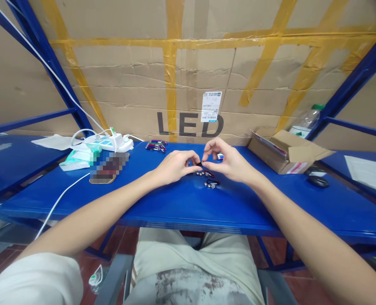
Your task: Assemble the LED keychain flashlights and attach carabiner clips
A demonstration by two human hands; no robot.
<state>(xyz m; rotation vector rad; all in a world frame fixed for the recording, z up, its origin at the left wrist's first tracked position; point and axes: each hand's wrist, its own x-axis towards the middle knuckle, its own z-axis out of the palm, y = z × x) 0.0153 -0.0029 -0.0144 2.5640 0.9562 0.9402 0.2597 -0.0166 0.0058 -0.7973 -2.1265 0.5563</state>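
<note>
Over the blue table (175, 207), my left hand (174, 166) pinches a small black cylindrical piece (199, 164) between thumb and fingers. My right hand (224, 163) meets it from the other side, thumb and index finger closed at the piece's end; whatever tiny part they grip is hidden. Just below the fingers lie a red clip (210, 173) and a black clip (213, 182), with several small shiny metal pieces (209, 185) beside them. Behind my right hand, some blue and silver tubes (220, 156) show partly.
Several coloured tubes with clips (156, 146) lie at the back. To the left are a phone (109, 168), a white power strip (119, 143) with cables and a green-white packet (79, 157). An open cardboard box (285, 150), a black mouse (318, 181) and a bottle (307, 120) stand right.
</note>
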